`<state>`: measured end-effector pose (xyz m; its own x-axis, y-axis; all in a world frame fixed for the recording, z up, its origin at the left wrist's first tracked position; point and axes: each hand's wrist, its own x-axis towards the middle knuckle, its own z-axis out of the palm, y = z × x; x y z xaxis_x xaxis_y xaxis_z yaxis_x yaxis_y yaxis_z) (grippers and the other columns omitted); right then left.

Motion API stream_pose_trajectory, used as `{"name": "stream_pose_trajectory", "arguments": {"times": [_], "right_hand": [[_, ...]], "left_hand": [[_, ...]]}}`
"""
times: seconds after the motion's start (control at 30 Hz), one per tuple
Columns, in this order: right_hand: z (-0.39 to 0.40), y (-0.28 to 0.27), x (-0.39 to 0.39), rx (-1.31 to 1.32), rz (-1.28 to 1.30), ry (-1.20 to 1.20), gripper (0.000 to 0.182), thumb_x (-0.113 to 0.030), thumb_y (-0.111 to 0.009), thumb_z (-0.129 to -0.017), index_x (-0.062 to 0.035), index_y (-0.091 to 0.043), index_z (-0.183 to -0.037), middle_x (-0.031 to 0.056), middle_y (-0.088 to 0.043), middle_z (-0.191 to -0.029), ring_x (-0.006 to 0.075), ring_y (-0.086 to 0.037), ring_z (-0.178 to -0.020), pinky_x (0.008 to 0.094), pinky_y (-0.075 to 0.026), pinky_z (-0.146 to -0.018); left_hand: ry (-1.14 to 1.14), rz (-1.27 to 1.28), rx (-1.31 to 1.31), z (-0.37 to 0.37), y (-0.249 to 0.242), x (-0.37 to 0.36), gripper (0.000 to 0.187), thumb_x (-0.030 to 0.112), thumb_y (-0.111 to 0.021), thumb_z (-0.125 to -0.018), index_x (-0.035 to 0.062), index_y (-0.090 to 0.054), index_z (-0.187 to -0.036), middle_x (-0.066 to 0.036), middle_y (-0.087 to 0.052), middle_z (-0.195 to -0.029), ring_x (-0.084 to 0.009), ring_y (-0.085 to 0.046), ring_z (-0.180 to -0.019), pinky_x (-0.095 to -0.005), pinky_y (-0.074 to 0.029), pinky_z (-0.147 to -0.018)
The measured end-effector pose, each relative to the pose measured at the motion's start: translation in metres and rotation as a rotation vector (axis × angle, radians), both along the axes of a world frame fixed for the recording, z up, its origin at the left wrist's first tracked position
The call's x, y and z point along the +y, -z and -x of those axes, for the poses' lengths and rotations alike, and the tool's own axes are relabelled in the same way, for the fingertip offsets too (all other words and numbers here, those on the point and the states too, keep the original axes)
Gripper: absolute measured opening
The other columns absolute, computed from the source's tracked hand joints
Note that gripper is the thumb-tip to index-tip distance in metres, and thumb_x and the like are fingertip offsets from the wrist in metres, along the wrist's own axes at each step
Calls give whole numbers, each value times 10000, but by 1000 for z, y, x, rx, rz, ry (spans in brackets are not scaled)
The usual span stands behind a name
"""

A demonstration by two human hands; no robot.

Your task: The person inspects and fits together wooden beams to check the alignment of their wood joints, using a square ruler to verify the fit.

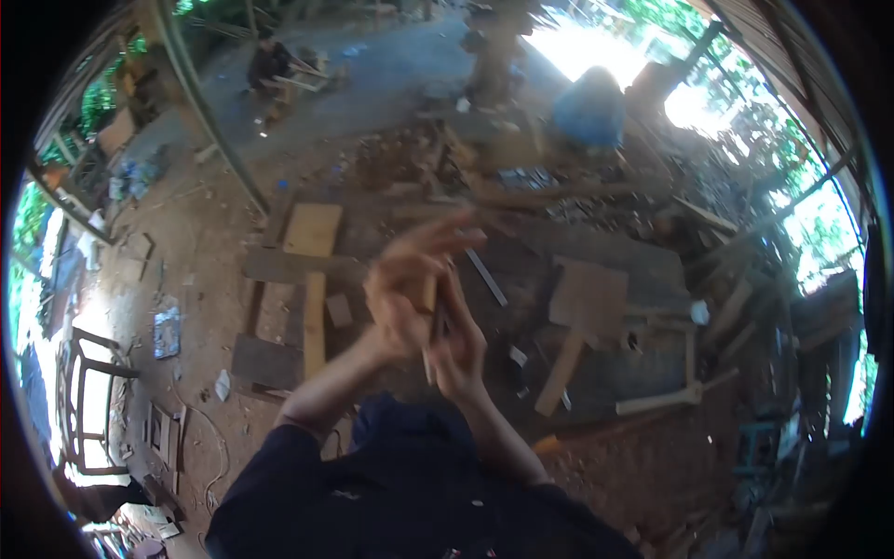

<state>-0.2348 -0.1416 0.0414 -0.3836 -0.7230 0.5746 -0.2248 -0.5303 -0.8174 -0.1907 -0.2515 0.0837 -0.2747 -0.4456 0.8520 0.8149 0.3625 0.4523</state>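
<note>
Head view: the left hand point(396, 293) is open, its fingers extended and blurred, just beside the right hand point(458, 349). A narrow wooden piece point(430, 298) is positioned between the two hands; whether the right hand grips it cannot be told. A thin pale strip point(487, 278) lies near the right hand; a square board point(589, 300) lies farther right

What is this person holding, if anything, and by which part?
A slim, wood-coloured piece seems held between the left hand and the right hand; motion blur hides which part each grips.
</note>
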Motion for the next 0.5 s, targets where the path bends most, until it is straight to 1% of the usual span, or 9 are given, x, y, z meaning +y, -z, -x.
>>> {"name": "stream_pose_trajectory", "arguments": {"times": [0.03,0.1,0.13,0.2,0.27,0.37,0.43,0.47,0.5], "right_hand": [[5,4,3,0,-38,27,890,-525,-569,-968,109,-271,-1518,270,-238,-1612,391,-141,-1523,482,-143,-1218],[8,13,8,-290,-281,-58,902,-545,-557,-965,112,-276,-1515,275,-236,-1611,410,-143,-1520,484,-144,-1217],[6,6,18,-289,-287,-47,902,-545,-557,-965,112,-276,-1515,275,-236,-1611,410,-143,-1520,484,-144,-1217],[-4,-28,30,-9,-59,9,908,-564,-554,-964,104,-283,-1516,268,-241,-1612,417,-150,-1517,473,-166,-1213],[-9,-45,36,-11,11,27,893,-548,-551,-973,110,-283,-1514,277,-237,-1611,414,-151,-1518,466,-177,-1211],[-3,-29,34,27,59,82,915,-551,-563,-966,121,-270,-1513,315,-224,-1599,416,-149,-1518,463,-185,-1207],[-3,-24,36,-232,-134,13,919,-538,-566,-971,130,-247,-1515,343,-210,-1590,421,-153,-1517,462,-191,-1203],[-1,-30,41,-224,-114,37,919,-538,-566,-971,130,-247,-1515,343,-210,-1590,421,-153,-1517,462,-191,-1203],[-2,-41,48,-105,-69,51,899,-517,-566,-978,121,-241,-1522,339,-205,-1594,417,-152,-1518,457,-195,-1201]], "left_hand": [[-11,10,-2,0,-4,-5,588,571,-320,-1040,13,-472,-1144,-391,-506,-1334,-493,-606,-1172,-535,-547,-905],[-6,-2,-21,-4,3,8,596,575,-331,-1036,9,-472,-1157,-397,-474,-1365,-504,-604,-1167,-543,-554,-894],[10,41,-30,-3,4,11,601,582,-332,-1033,15,-472,-1173,-394,-473,-1367,-510,-593,-1181,-551,-551,-901],[16,139,-15,1,-1,5,606,589,-333,-1029,22,-472,-1189,-392,-472,-1368,-516,-583,-1196,-559,-548,-907],[-14,285,-9,3,3,7,612,598,-314,-1027,29,-484,-1173,-389,-498,-1355,-553,-541,-1231,-607,-511,-948],[-48,309,-6,6,-1,17,612,613,-298,-1022,47,-493,-1148,-387,-551,-1302,-582,-477,-1284,-664,-438,-1009],[-144,197,-75,4,-1,24,675,631,-269,-1019,14,-542,-1029,-402,-579,-1252,-591,-419,-1328,-673,-374,-1060],[-121,214,-61,2,2,27,675,631,-269,-1019,14,-542,-1029,-402,-579,-1252,-591,-419,-1328,-673,-374,-1060],[-155,247,-104,-2,5,28,718,639,-255,-1018,-7,-553,-922,-387,-576,-1273,-589,-388,-1350,-671,-347,-1080]]}}
